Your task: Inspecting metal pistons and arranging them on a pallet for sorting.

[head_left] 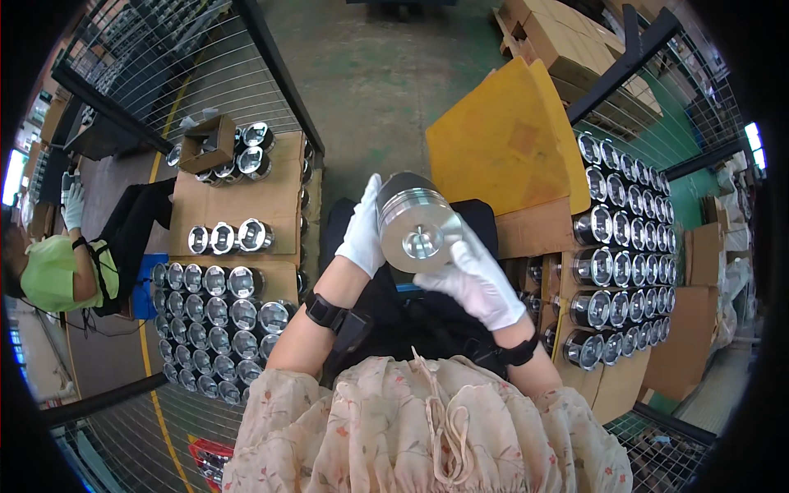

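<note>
A shiny metal piston (417, 226) with a dark skirt is held up in front of me, its round crown and ring grooves facing toward me. My left hand (362, 233), in a white glove, grips its left side. On the lower right, my gloved right hand (479, 285) curls against the piston, thumb near the crown's edge; some of its fingers are hidden underneath. Rows of similar pistons (215, 312) stand on cardboard to my left, with three (223, 239) set apart above them. More piston rows (614, 278) stand to my right.
A yellow board (503, 140) leans beyond the right-hand rows. A small open carton (206, 145) rests among pistons at the far left. Wire mesh fencing (197, 74) with dark posts borders both sides. Another person (74, 275) in a light green top works at left. Stacked cartons (567, 49) stand behind.
</note>
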Motion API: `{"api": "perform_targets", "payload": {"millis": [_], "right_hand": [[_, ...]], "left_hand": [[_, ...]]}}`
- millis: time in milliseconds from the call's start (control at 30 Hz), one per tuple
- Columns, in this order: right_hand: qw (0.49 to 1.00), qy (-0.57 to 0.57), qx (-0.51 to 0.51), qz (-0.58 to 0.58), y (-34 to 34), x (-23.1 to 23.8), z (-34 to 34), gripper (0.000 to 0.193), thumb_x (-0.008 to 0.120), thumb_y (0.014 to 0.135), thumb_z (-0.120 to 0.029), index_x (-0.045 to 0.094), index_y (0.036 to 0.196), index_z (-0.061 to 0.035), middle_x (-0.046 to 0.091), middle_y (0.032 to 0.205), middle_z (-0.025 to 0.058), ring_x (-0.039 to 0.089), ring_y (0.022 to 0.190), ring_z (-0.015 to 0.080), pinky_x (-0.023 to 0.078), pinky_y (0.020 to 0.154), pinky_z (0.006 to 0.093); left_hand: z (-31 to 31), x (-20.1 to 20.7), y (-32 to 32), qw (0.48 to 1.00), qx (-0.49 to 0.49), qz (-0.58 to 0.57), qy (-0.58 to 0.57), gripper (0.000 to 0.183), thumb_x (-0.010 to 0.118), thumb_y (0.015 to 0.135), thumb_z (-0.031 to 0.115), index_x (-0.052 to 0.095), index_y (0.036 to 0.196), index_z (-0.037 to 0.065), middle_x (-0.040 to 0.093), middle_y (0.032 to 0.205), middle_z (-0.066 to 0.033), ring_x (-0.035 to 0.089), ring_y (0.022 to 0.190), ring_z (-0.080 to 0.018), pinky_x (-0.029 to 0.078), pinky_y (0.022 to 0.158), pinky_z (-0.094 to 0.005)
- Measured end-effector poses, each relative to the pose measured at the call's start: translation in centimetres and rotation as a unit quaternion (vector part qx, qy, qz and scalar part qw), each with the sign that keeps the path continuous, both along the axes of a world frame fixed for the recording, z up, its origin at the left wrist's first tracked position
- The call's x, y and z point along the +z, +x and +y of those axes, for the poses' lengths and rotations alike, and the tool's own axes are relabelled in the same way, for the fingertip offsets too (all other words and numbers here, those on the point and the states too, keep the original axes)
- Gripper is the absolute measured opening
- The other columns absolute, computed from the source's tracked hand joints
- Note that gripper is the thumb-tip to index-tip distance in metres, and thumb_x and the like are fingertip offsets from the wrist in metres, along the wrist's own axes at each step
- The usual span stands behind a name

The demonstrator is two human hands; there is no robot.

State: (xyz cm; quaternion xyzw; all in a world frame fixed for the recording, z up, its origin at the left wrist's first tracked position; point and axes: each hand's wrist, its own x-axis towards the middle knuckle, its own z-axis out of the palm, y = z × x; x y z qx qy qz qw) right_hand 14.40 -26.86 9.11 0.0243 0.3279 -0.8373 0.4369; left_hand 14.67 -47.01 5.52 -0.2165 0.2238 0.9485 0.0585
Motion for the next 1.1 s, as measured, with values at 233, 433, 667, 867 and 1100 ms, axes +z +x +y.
{"api": "perform_targets", "payload": {"millis": [233, 433, 667, 867, 1100], "right_hand": [[0.993, -0.11, -0.032, -0.027, 0.2, -3.2, -1.5, 0.059, 0.063, 0.088, -0.001, 0.037, 0.14, -0.0073, 0.049, 0.134, 0.0145, 0.058, 0.117, 0.0318, 0.053, 0.096, 0.0503], [0.989, 0.05, -0.088, 0.108, -1.4, -2.6, -0.3, 0.072, 0.068, 0.084, 0.001, 0.035, 0.147, -0.0112, 0.05, 0.137, 0.0071, 0.055, 0.121, 0.0219, 0.052, 0.096, 0.0396], [0.979, -0.177, 0.017, -0.098, -0.5, -5.1, -0.7, 0.072, 0.072, 0.083, -0.011, 0.034, 0.144, -0.0022, 0.047, 0.139, 0.0185, 0.048, 0.128, 0.0347, 0.047, 0.103, 0.0463], [0.991, -0.135, -0.006, -0.003, -1.2, -5.2, -1.0, 0.068, 0.069, 0.085, -0.01, 0.034, 0.143, -0.0001, 0.047, 0.137, 0.0227, 0.047, 0.127, 0.0397, 0.048, 0.101, 0.0502], [0.903, 0.214, -0.128, 0.349, -3.4, -1.7, -0.4, 0.072, 0.054, 0.079, 0.019, 0.044, 0.144, -0.0095, 0.055, 0.135, 0.0076, 0.057, 0.118, 0.0195, 0.045, 0.1, 0.0285]], "left_hand": [[0.6, 4.5, 0.8, 0.866, 0.066, 0.051, -0.493, 0.046, 0.055, 0.099, 0.041, 0.063, 0.101, -0.004, 0.062, 0.082, -0.0008, 0.055, 0.071, -0.0074, 0.047, 0.069, -0.0229], [1.0, 4.2, -0.1, 0.939, -0.001, 0.028, -0.343, 0.026, 0.073, 0.09, 0.025, 0.065, 0.101, 0.003, 0.065, 0.093, 0.0021, 0.058, 0.084, -0.0041, 0.045, 0.08, -0.0202], [1.5, 4.9, 0.4, 0.945, 0.042, 0.04, -0.322, 0.02, 0.072, 0.089, 0.022, 0.066, 0.091, 0.003, 0.056, 0.088, 0.0044, 0.051, 0.085, -0.0037, 0.04, 0.079, -0.022], [0.2, 2.4, 0.3, 0.933, 0.029, 0.13, -0.336, 0.026, 0.066, 0.093, 0.017, 0.061, 0.114, 0.003, 0.06, 0.105, 0.0011, 0.055, 0.094, -0.006, 0.042, 0.087, -0.0234], [1.4, -0.5, 2.6, 0.973, -0.015, 0.228, -0.025, 0.046, 0.055, 0.094, 0.01, 0.043, 0.139, 0.004, 0.055, 0.126, -0.0044, 0.053, 0.117, -0.015, 0.038, 0.107, -0.0321]]}}
